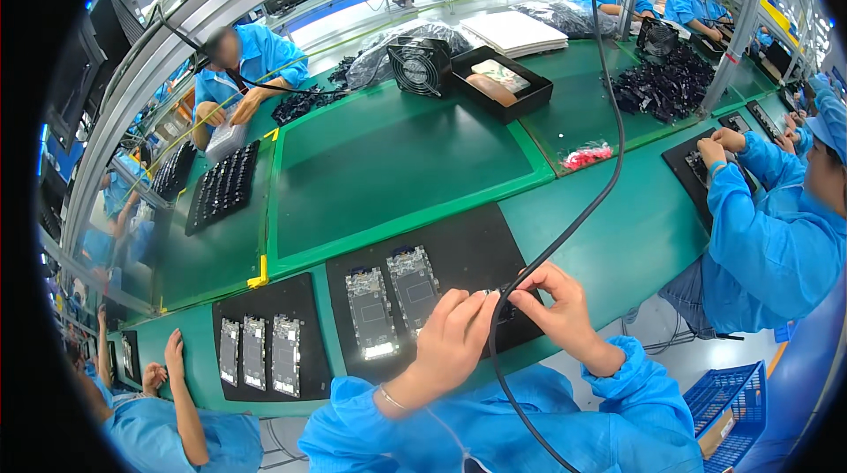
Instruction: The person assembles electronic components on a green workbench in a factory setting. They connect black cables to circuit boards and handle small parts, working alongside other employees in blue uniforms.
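Over the right part of a black mat [468, 239], my left hand [450, 341] and my right hand [565, 314] meet with fingertips almost touching. Both are closed in a pinch. Between them is something small and dark, partly hidden by the fingers and by a black cable that crosses in front, so its kind is unclear. Left of my hands, on the same mat, lie two phone-like circuit boards, one board [372, 314] nearer the left and another board [413, 286] closer to my left hand.
A black cable [609, 173] hangs across the view. Left, another mat [265, 304] carries three boards. Beyond are a fan [418, 67], a black box [529, 102], small red parts [586, 155] and a dark parts pile [662, 80]. Co-workers sit left, right and opposite; a blue basket [728, 411] stands lower right.
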`<action>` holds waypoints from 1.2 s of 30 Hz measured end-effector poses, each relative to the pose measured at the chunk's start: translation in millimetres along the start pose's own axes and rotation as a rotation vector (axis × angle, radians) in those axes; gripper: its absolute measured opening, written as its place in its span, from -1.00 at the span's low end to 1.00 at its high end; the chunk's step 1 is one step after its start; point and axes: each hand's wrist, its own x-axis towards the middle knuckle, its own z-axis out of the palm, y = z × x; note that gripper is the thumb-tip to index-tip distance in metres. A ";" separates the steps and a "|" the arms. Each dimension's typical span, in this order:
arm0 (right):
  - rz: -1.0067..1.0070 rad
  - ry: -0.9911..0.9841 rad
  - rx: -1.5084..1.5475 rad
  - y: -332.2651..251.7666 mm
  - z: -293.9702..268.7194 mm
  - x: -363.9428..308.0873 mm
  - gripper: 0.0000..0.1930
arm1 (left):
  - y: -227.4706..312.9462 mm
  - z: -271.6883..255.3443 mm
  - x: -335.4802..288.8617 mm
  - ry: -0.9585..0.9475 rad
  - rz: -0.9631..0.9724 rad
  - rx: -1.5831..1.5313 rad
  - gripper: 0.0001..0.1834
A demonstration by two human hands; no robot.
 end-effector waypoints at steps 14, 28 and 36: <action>-0.183 0.011 -0.101 -0.7 5.6 -11.4 -0.84 | 0.5 -2.5 -12.4 0.068 0.070 0.028 -0.57; -0.193 -0.013 -0.127 -1.7 2.6 -10.4 -0.84 | 3.7 -1.3 -7.2 0.095 -0.001 0.004 -0.57; -0.117 -0.107 -0.088 -2.0 0.0 -3.6 -0.86 | 1.1 -3.3 -7.4 0.102 0.033 0.024 -0.69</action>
